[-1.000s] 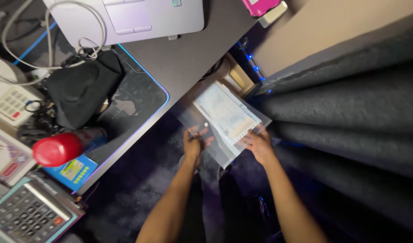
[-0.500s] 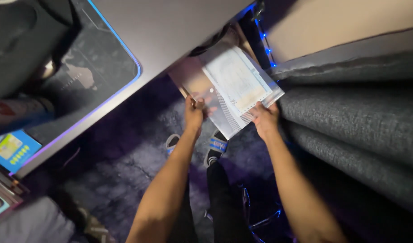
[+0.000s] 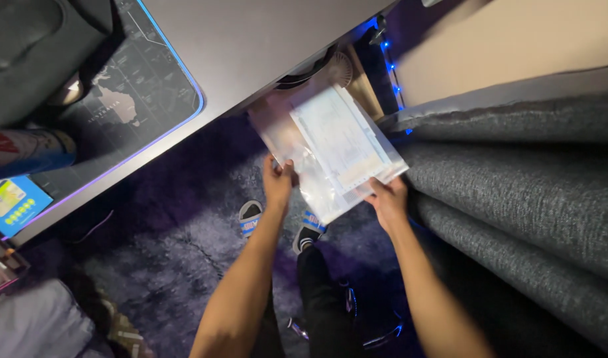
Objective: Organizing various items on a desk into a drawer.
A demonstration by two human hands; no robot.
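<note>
Below the tabletop [image 3: 264,46] edge, above the purple carpeted floor [image 3: 178,225], both hands hold a clear plastic document sleeve [image 3: 287,142] at a tilt. Inside the sleeve lies a printed paper sheet [image 3: 340,142] with a perforated strip along one edge. The left hand [image 3: 278,183] grips the sleeve's near left edge, fingers closed on the plastic with the thumb on top. The right hand [image 3: 387,200] grips the near right corner, fingers closed on the sleeve and on the sheet's corner. The sleeve's far end reaches under the tabletop edge, near a small round fan [image 3: 341,68] and a string of blue lights [image 3: 388,63]. To the right of the sleeve, just beside it, runs a grey upholstered surface [image 3: 516,179]. On the tabletop, well apart from the hands, lie a dark mat with a world map and a glowing border [image 3: 138,99], a red and blue can [image 3: 25,151] and a blue card [image 3: 12,202]. Two sandalled feet [image 3: 277,225] rest on the floor beneath the hands.
</note>
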